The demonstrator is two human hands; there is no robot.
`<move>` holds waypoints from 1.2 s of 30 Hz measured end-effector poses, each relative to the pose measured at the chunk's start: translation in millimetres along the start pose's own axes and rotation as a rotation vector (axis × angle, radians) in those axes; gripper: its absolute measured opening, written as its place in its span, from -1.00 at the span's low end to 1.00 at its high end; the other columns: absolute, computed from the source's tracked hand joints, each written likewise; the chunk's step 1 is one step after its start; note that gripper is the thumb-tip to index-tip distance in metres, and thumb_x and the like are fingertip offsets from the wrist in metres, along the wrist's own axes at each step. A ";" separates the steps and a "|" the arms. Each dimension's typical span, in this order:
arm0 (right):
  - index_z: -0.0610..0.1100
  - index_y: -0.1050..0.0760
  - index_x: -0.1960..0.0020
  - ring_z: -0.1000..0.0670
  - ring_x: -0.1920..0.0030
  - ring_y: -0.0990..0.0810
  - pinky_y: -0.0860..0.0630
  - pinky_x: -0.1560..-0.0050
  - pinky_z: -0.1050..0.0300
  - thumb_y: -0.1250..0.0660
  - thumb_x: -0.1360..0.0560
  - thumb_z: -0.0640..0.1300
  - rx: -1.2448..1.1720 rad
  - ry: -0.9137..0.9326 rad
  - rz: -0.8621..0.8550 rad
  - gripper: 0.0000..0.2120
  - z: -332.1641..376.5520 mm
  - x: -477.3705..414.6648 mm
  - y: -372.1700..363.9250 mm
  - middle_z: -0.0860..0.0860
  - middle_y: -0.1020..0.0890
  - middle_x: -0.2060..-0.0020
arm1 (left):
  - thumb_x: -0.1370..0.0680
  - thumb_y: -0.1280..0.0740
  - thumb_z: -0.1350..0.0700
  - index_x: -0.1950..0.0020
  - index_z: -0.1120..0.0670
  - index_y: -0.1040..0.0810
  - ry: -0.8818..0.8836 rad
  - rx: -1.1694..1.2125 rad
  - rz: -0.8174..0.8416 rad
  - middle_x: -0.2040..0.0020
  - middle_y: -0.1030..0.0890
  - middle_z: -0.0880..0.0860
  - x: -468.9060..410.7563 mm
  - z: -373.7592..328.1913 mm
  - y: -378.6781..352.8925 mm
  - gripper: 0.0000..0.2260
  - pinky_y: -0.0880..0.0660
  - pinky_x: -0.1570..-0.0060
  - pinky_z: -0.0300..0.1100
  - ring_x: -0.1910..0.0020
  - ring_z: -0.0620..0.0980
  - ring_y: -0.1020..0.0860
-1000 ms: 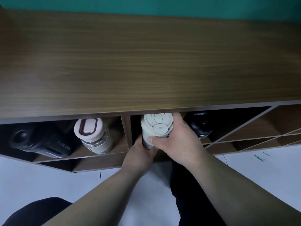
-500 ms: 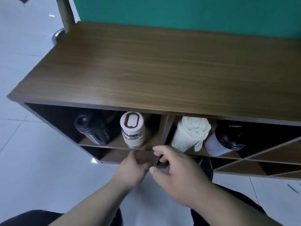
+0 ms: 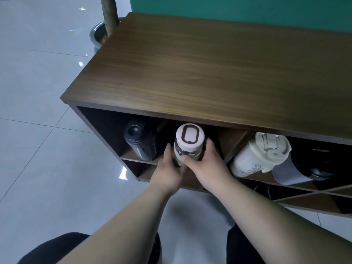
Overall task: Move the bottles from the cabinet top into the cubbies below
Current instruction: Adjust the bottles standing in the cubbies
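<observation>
Now left hand (image 3: 167,173), right hand (image 3: 206,166) grip clear bottle (image 3: 187,149) (pale lid, brown ring) in cubby (image 3: 106,128).

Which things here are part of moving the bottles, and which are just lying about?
Part of the job:
clear bottle, held by left hand and right hand
black bottle
cream tumbler
black-lidded bottle
cabinet

Just there:
metal pot
wooden post
</observation>
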State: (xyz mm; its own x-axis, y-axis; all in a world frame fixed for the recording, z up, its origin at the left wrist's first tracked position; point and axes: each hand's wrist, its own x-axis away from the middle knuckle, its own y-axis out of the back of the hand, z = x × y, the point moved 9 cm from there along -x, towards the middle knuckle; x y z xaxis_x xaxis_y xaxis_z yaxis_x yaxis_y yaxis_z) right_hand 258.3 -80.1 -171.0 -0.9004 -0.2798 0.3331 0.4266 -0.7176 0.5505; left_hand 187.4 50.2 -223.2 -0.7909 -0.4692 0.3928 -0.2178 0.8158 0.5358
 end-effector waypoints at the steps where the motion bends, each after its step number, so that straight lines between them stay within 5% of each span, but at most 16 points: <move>1: -0.01 -0.33 -0.33 -0.05 -0.28 -0.52 -0.48 -0.23 -0.07 -0.41 -0.19 0.28 0.004 -0.010 0.001 -0.21 -0.3 -1.8 -1.1 -0.01 -0.54 -0.28 | -0.43 -0.36 -0.35 -0.61 -0.15 -0.17 0.003 -0.003 -0.008 -0.46 -0.56 -0.02 -3.0 3.8 -1.1 -0.18 -0.52 -0.33 0.05 -0.38 -0.03 -0.56; 4: -0.01 -0.37 -0.17 -0.07 -0.16 -0.57 -0.51 -0.13 -0.06 -0.40 -0.20 0.27 0.010 -0.033 0.005 -0.36 -0.2 -4.0 -3.1 -0.02 -0.57 -0.16 | -0.48 -0.37 -0.20 -0.54 -0.26 -0.26 -0.004 -0.013 0.005 -0.33 -0.63 -0.14 -0.9 0.3 -3.8 -0.35 -0.55 -0.24 -0.04 -0.29 -0.08 -0.60; 10: -0.04 -0.39 -0.17 -0.10 -0.18 -0.57 -0.52 -0.15 -0.09 -0.35 -0.15 0.33 0.012 -0.029 -0.014 -0.29 3.3 -9.1 -4.1 -0.04 -0.57 -0.17 | -0.55 -0.38 -0.06 -0.47 -0.20 -0.37 0.007 0.017 -0.010 -0.13 -0.63 -0.17 1.1 0.4 -5.2 -0.51 -0.40 0.00 -0.22 -0.18 -0.07 -0.61; 21: -0.02 -0.36 -0.22 -0.07 -0.18 -0.57 -0.52 -0.14 -0.06 -0.34 -0.09 0.36 0.029 -0.058 0.001 -0.20 5.7 -3.8 -1.4 0.00 -0.57 -0.20 | -0.52 -0.41 -0.11 -0.44 -0.22 -0.35 0.042 0.042 -0.019 -0.22 -0.66 -0.12 5.9 5.2 -9.4 -0.49 -0.49 -0.05 -0.13 -0.21 -0.03 -0.62; 24: -0.08 -0.21 -0.47 -0.05 -0.30 -0.51 -0.44 -0.16 0.13 -0.50 -0.29 0.14 -0.021 -0.096 0.040 -0.13 -0.8 9.8 -1.8 0.01 -0.50 -0.29 | -0.50 -0.42 -0.13 -0.26 -0.20 -0.43 0.105 0.013 0.009 -0.18 -0.64 -0.13 16.6 12.1 0.8 -0.64 -0.54 -0.10 -0.08 -0.20 -0.03 -0.61; 26: -0.03 -0.29 -0.42 0.05 -0.06 -0.56 -0.39 0.09 0.28 -0.48 -0.42 -0.03 -0.044 -0.155 0.138 -0.36 -13.9 27.8 -8.4 0.15 -0.52 -0.03 | -0.53 -0.40 -0.03 0.02 -0.21 -0.48 0.141 -0.040 0.085 -0.02 -0.62 -0.14 25.2 13.1 13.4 -0.88 -0.51 0.08 -0.21 -0.10 -0.01 -0.60; 28: -0.03 -0.40 -0.33 0.13 0.09 -0.56 -0.44 0.09 0.23 -0.45 -0.38 0.03 -0.027 -0.162 0.290 -0.44 -18.5 48.9 -25.8 0.21 -0.56 0.08 | -0.54 -0.37 0.09 0.23 -0.24 -0.51 0.143 -0.073 0.131 0.22 -0.63 -0.22 31.5 14.9 31.0 -0.76 -0.46 0.26 -0.40 0.11 -0.06 -0.58; 31: 0.07 -0.39 -0.39 0.17 -0.09 -0.55 -0.48 -0.18 0.11 -0.39 -0.31 0.14 0.028 -0.067 0.382 -0.34 -2.1 55.0 -48.9 0.24 -0.54 -0.09 | -0.45 -0.40 0.07 0.01 -0.29 -0.64 0.215 -0.016 0.051 0.17 -0.72 -0.25 31.3 36.9 63.5 -0.75 -0.56 0.17 -0.36 0.20 -0.22 -0.61; 34: 0.11 -0.30 -0.47 0.24 -0.23 -0.47 -0.39 -0.28 0.18 -0.40 -0.41 0.10 -0.013 0.047 0.368 -0.34 28.1 46.8 -65.9 0.28 -0.51 -0.20 | -0.33 -0.45 -0.03 -0.34 -0.03 -0.45 0.258 0.106 -0.009 -0.09 -0.71 -0.05 27.5 42.8 87.1 -0.42 -0.60 0.12 -0.16 0.02 -0.05 -0.66; 36: 0.08 -0.15 -0.56 0.11 -0.42 -0.37 -0.33 -0.40 0.06 -0.40 -0.38 0.14 -0.033 0.081 0.309 -0.18 42.9 38.3 -74.8 0.12 -0.43 -0.42 | -0.36 -0.50 -0.02 -0.43 0.00 -0.37 0.230 0.097 -0.034 -0.15 -0.68 0.02 19.2 41.9 103.7 -0.33 -0.51 0.21 -0.21 -0.04 0.02 -0.65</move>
State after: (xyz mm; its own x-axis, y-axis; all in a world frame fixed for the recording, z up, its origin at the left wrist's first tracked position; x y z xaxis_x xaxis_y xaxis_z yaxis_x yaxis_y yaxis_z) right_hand 195.5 -9.8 -166.6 -0.7329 -0.5370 0.4176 0.6793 -0.6107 0.4069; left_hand 125.7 140.0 -191.4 -0.6335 -0.5523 0.5419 -0.3044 0.8217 0.4818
